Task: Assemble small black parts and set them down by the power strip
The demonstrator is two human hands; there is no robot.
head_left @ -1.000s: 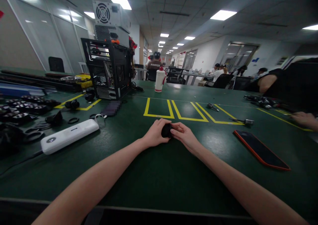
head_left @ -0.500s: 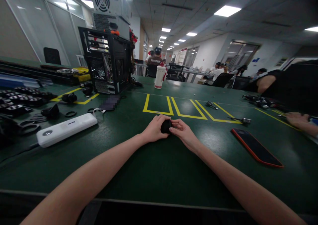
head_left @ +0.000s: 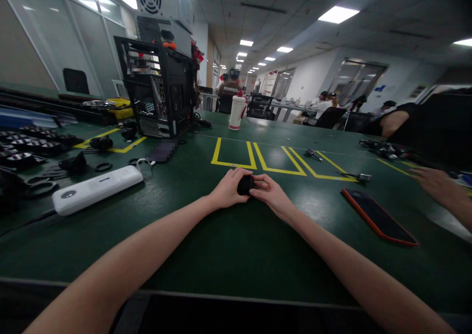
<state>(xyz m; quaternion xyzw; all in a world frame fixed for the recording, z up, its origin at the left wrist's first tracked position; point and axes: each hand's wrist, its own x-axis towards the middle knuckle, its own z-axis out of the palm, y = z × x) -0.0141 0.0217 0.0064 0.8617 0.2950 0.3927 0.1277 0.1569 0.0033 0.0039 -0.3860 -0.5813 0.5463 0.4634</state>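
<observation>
A small round black part [head_left: 245, 185] is held between my two hands, low over the green table [head_left: 228, 255]. My left hand [head_left: 229, 189] curls around its left side, thumb below and fingers above. From the right, my right hand [head_left: 271, 192] pinches its edge with thumb and fingertips. Most of the part is covered by fingers, so its exact kind does not show. Just beyond my hands, yellow tape outlines [head_left: 234, 166] mark the table.
On the left lie a white power strip [head_left: 98, 189] and black ring-shaped parts [head_left: 103, 167]. An open computer case [head_left: 158, 88] and a white bottle [head_left: 237, 111] stand behind. On the right are an orange-edged phone [head_left: 379, 217], small metal parts [head_left: 363, 177] and another person's hand [head_left: 437, 181].
My hands keep their hold on the black part, with barely any shift. The other person's hand at the right has moved slightly left and lifted. The view has tilted a little.
</observation>
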